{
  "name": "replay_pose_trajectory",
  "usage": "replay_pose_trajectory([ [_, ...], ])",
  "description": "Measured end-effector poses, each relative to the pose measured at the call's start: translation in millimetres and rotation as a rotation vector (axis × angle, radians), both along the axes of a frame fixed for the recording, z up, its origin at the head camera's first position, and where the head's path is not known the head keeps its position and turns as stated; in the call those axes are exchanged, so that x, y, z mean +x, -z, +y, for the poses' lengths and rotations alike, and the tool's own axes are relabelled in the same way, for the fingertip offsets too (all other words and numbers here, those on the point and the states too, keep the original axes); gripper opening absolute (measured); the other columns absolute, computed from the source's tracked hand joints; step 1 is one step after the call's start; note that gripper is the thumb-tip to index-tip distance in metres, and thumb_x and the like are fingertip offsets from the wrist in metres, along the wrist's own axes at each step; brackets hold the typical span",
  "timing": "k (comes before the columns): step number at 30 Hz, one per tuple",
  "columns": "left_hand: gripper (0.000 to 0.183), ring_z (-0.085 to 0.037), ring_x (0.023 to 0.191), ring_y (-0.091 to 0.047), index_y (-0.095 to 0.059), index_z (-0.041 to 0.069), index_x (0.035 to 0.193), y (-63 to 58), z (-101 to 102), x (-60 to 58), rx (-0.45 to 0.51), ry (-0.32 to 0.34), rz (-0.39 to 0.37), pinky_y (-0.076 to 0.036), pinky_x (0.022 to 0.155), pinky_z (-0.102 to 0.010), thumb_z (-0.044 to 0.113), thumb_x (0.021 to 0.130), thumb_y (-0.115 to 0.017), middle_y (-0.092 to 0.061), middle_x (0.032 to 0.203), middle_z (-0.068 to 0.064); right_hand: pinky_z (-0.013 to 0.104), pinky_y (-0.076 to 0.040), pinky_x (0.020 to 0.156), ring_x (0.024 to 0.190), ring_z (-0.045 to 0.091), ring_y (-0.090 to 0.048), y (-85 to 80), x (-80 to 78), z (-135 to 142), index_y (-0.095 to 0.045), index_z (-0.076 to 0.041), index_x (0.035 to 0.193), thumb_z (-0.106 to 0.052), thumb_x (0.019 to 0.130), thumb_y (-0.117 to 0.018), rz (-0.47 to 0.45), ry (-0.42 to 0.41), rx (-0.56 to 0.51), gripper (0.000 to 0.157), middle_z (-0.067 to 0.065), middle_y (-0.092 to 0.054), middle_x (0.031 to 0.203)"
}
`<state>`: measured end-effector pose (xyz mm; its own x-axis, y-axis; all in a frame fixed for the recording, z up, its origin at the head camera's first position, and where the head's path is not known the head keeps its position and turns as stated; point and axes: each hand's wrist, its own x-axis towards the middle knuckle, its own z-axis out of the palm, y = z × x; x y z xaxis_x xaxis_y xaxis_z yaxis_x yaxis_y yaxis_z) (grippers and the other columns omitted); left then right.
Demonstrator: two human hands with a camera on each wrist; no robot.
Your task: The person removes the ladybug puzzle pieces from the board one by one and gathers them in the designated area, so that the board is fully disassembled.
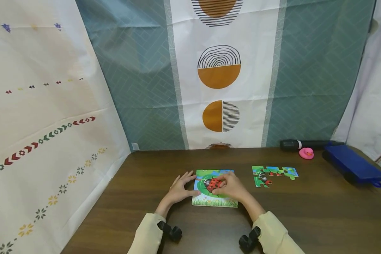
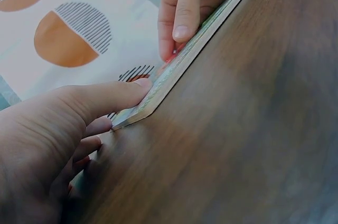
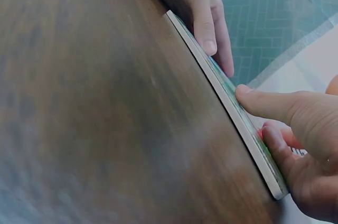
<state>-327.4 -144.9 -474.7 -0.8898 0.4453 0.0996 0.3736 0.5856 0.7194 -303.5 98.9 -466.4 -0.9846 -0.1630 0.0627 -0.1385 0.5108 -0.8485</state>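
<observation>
A picture board (image 1: 214,202) with a ladybug on a green leaf lies flat on the table. My left hand (image 1: 180,189) is at its left side, fingers extended and the thumb over the near left corner. Curled over the ladybug, my right hand (image 1: 232,187) pinches what looks like a puzzle piece (image 1: 213,184) at the board's surface, its outline mostly hidden by the fingers. In the right wrist view, the right thumb (image 3: 252,97) lies at the board's edge. Right of the board, several joined puzzle pieces (image 1: 258,170) show part of a ladybug.
A pink rubber duck (image 1: 306,153) sits at the back right of the wooden table (image 1: 165,162). Behind it lies a black cylindrical object (image 1: 290,145) with a white band. A blue flat case (image 1: 354,164) lies near the right edge. Patterned cloths hang behind and at the left.
</observation>
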Motion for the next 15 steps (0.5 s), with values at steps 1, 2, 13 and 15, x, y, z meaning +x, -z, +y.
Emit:
replay_pose_trajectory([
  [1,0.071,-0.037,0.151,-0.020,-0.050,0.006,0.142,0.2,-0.7,-0.4,-0.006,-0.001,-0.001,-0.004,0.123,-0.060,0.033,0.083,-0.077,-0.034,0.158,-0.015,0.025,-0.049,0.065,0.079,0.015,-0.058,-1.1,0.4,-1.2,-0.065,0.006,0.115,-0.018,0.071,-0.087,-0.007,-0.002,0.000,0.054,0.024,-0.047,0.128],
  [2,0.071,-0.037,0.151,-0.020,-0.050,0.006,0.143,0.8,-1.1,-0.8,-0.010,-0.001,-0.002,-0.004,0.123,-0.060,0.033,0.083,-0.077,-0.034,0.158,-0.015,0.025,-0.049,0.064,0.078,0.016,-0.058,-2.2,1.1,-2.1,-0.065,0.006,0.114,-0.016,0.071,-0.087,-0.014,0.000,-0.002,0.054,0.024,-0.047,0.127],
  [13,0.071,-0.035,0.151,-0.020,-0.051,0.007,0.142,-0.3,-0.2,-1.1,-0.008,-0.012,-0.002,-0.005,0.123,-0.060,0.033,0.082,-0.077,-0.034,0.158,-0.013,0.026,-0.047,0.062,0.075,0.015,-0.056,-3.7,1.9,-4.1,-0.062,0.007,0.112,-0.008,0.072,-0.085,-0.041,0.003,-0.032,0.048,0.019,-0.051,0.114],
  [15,0.071,-0.034,0.151,-0.020,-0.051,0.007,0.142,-0.6,-0.1,-0.9,-0.012,-0.013,0.000,-0.004,0.123,-0.059,0.033,0.082,-0.077,-0.034,0.158,-0.013,0.026,-0.048,0.061,0.075,0.015,-0.057,-3.5,1.5,-3.8,-0.060,0.007,0.113,-0.006,0.072,-0.084,-0.042,-0.013,-0.050,0.049,0.017,-0.055,0.105],
])
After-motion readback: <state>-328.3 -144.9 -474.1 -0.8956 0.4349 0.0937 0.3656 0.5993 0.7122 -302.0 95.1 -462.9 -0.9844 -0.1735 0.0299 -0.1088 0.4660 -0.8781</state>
